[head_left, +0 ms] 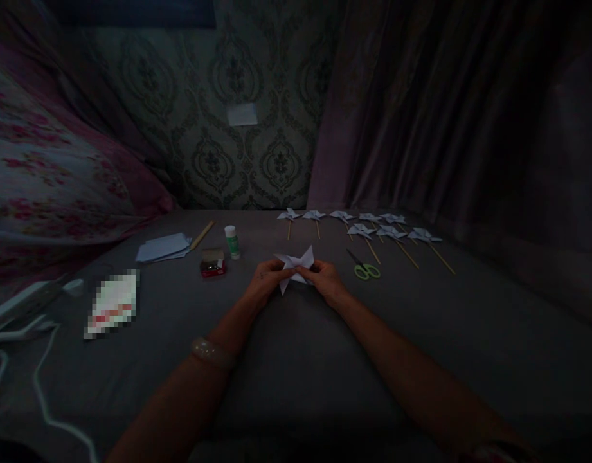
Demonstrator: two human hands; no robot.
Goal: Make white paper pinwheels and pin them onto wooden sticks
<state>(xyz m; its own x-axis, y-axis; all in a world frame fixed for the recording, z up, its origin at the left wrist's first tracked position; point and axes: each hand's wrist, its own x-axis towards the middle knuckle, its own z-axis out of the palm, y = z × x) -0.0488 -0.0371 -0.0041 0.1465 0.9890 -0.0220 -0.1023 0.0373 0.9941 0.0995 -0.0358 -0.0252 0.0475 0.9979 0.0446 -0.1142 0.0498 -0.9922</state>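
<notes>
A white paper pinwheel [303, 258] is held between both hands above the grey cloth, its pointed blades spreading up and down. My left hand [268, 278] pinches it from the left side, thumb near the middle. From the right, my right hand [326, 279] grips it with the thumb close to the other one. No stick shows on this pinwheel. Green-handled scissors [367, 271] lie just right of my right hand. To the left of my left hand are a small red open box [213, 265] with unclear contents and a glue stick [233, 243] standing upright.
Several finished pinwheels on sticks [391, 233] lie at the back right. A stack of white paper [164, 247] and some thin wooden sticks [202, 235] are at the back left. A blurred-out packet [113, 303], a power strip [23, 301] and white cables [45, 392] lie left.
</notes>
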